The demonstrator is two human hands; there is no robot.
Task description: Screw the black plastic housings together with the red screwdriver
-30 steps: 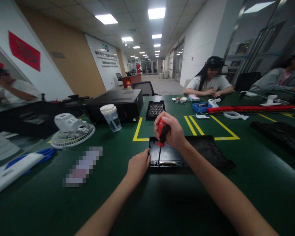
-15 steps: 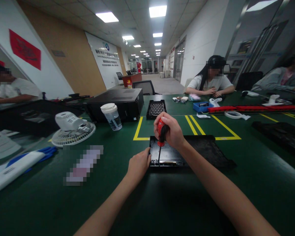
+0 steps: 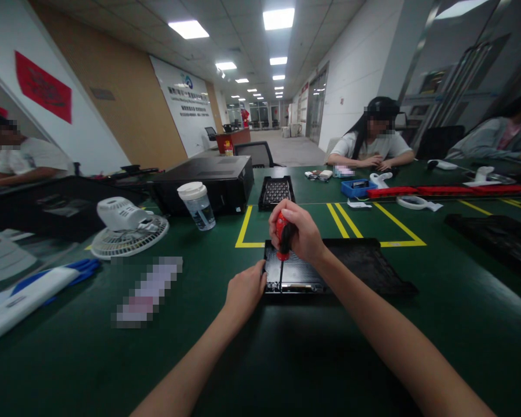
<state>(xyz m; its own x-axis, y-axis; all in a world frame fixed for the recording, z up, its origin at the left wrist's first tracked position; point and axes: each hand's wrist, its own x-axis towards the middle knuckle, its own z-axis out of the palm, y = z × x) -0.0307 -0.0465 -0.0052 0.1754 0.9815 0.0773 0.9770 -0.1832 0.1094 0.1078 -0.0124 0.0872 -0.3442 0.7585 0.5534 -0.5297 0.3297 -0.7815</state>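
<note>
1. Grasping screwdriver [image 3: 282,255] nearly upright with right grip [image 3: 301,231], over black tray [image 3: 356,263] on tabletop [image 3: 312,359].
2. Touching tray's edge with left grip [image 3: 245,289]; cannot tell if clenched.
3. Might slip and scratch, if tilting.

Toward the left edge of the green worktop [image 3: 217,370], a white plastic fan [image 3: 121,217] lies on its round grille; nearer the near left corner, an elongated white plastic body [image 3: 30,304] lies beside a blue bundle [image 3: 84,269]. Left of centre, toward the far edge: a large black box-shaped case [image 3: 226,188], with a white-lidded clear plastic cup [image 3: 198,207] standing before it. Toward the far right corner: an open blue box [image 3: 359,189], a long red strip [image 3: 443,191] and a white ring-shaped piece [image 3: 421,206].
</note>
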